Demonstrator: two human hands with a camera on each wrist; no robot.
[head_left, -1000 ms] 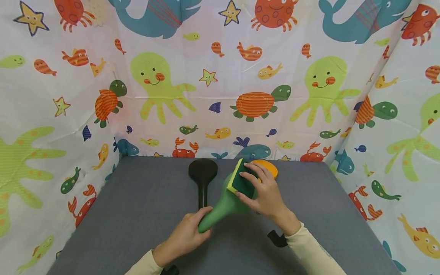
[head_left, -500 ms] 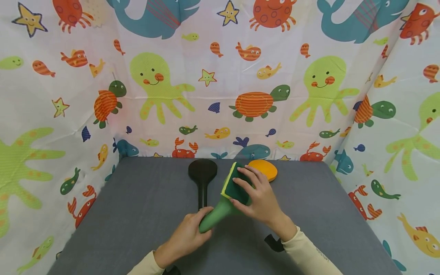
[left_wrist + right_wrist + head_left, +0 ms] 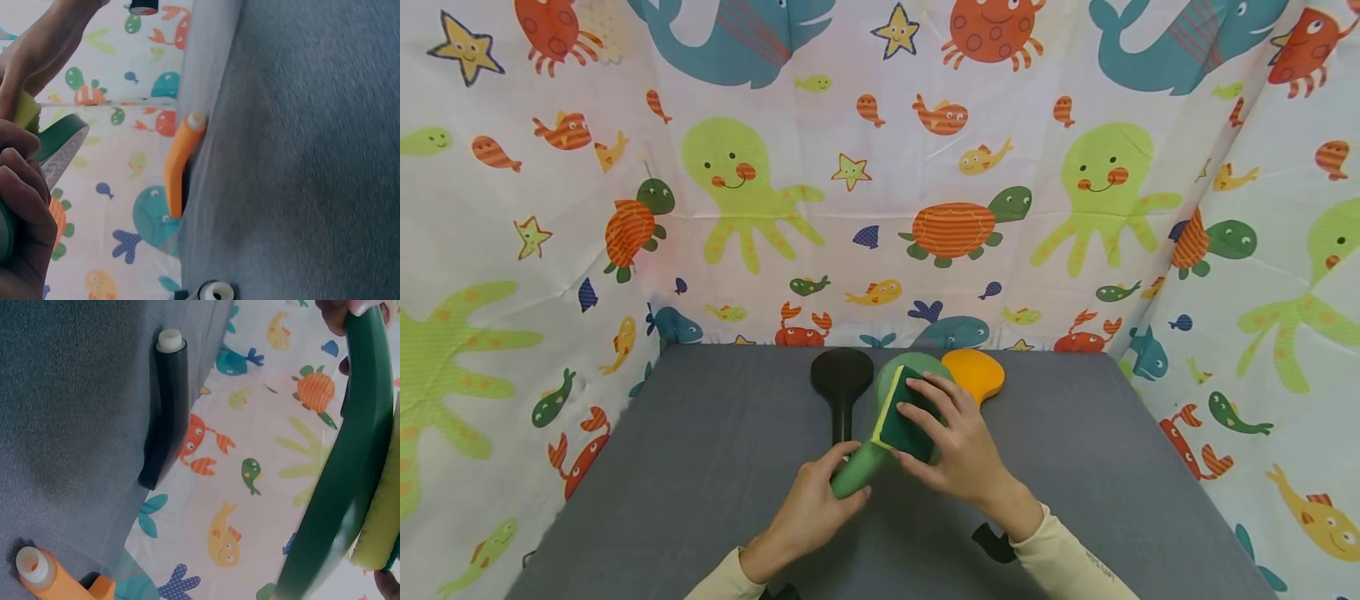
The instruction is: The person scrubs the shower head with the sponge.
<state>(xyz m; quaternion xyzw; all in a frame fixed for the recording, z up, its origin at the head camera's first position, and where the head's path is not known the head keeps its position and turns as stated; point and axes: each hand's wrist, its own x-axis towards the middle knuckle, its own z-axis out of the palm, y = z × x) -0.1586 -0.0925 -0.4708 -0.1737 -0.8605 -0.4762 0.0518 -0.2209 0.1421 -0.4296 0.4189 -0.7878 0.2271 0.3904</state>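
Observation:
In the head view, my left hand [image 3: 812, 508] grips the handle of a green handheld shower head [image 3: 859, 468], which is raised above the table. My right hand [image 3: 958, 450] holds a sponge [image 3: 910, 421], yellow with a dark green scouring side. The yellow side lies against the back of the shower head, and the fingers spread over the green side. In the right wrist view, the shower head [image 3: 344, 469] appears side-on beside the sponge [image 3: 378, 515]. Its pale patterned spray face [image 3: 59, 159] shows in the left wrist view.
A black shower head [image 3: 842, 379] lies on the grey table [image 3: 715, 467], left of the green one. An orange shower head [image 3: 977, 373] lies at the back right. Behind and beside the table hangs a curtain [image 3: 865, 225] printed with sea animals.
The sponge has slid down the back of the green shower head, toward the handle and my left hand. More of the round head shows now. My left hand has barely moved.

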